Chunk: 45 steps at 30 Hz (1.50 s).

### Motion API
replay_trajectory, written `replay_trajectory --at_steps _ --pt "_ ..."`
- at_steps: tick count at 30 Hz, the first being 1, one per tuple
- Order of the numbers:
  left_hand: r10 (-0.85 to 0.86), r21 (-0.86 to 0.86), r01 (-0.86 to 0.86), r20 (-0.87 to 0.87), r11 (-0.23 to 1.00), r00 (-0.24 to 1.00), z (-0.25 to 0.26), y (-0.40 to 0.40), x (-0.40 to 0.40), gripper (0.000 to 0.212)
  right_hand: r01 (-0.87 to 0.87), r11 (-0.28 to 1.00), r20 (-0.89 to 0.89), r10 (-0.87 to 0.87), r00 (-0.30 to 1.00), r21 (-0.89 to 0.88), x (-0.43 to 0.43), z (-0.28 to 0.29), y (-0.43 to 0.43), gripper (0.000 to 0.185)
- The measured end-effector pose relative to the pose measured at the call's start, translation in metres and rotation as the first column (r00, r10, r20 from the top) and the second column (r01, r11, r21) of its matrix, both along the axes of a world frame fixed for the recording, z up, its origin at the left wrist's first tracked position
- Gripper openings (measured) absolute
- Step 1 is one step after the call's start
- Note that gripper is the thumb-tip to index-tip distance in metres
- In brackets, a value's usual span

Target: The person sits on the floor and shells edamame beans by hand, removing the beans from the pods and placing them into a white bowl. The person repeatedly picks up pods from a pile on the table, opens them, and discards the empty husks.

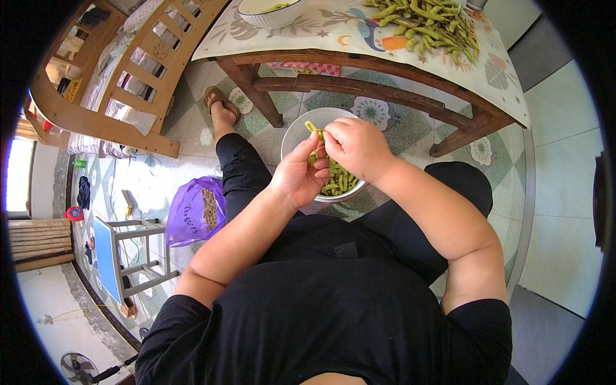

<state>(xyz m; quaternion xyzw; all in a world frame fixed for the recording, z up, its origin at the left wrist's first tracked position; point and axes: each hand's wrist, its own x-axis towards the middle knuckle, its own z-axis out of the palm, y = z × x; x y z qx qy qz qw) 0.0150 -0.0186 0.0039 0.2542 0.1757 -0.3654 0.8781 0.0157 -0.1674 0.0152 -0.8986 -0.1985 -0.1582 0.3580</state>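
Observation:
My left hand (304,173) and my right hand (357,147) meet above a pale round basin (301,127) on the floor between my legs. A green soybean pod (311,126) is pinched between the fingertips of both hands. More green shows inside the curled left fingers, probably other pods, partly hidden. Several loose pods (344,180) lie in the lower part of the basin. On the table ahead, a heap of pods (430,24) rests at the right, and a white ribbed bowl (272,17) with some green contents stands at the left.
The wooden table (346,94) has a printed cloth (298,41). At my left are a purple plastic bag (187,216) with brown bits in it, a blue-topped stool (109,260) on its side in this view and a wooden bed frame (103,127). A tiled wall (563,178) bounds the right.

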Motion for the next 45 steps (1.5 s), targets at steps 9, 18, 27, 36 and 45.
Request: replay_trajectory --at_steps 9,18,27,36,45 --pt "0.012 0.030 -0.015 0.115 0.999 0.993 -0.008 0.003 0.002 0.018 0.014 0.978 0.204 0.029 0.979 -0.208 -0.001 0.001 -0.001 0.011" --pt "0.057 0.105 -0.074 0.159 0.992 0.986 -0.003 0.001 0.000 0.009 -0.004 0.965 0.214 0.062 0.975 -0.261 -0.002 0.003 0.000 0.013" --pt "0.018 0.145 -0.061 0.280 0.988 0.960 -0.007 0.003 0.002 0.013 0.034 0.998 -0.141 -0.025 0.990 0.060 0.001 0.003 -0.002 0.020" --pt "0.004 0.116 -0.029 0.213 0.993 0.977 -0.003 0.000 -0.002 0.013 0.080 0.781 -0.456 0.275 0.846 0.620 0.002 0.001 0.000 0.020" --pt "0.048 0.055 -0.059 0.183 0.997 0.982 -0.001 0.001 -0.001 0.010 0.079 0.723 -0.388 0.272 0.881 0.686 0.000 -0.005 0.005 0.019"
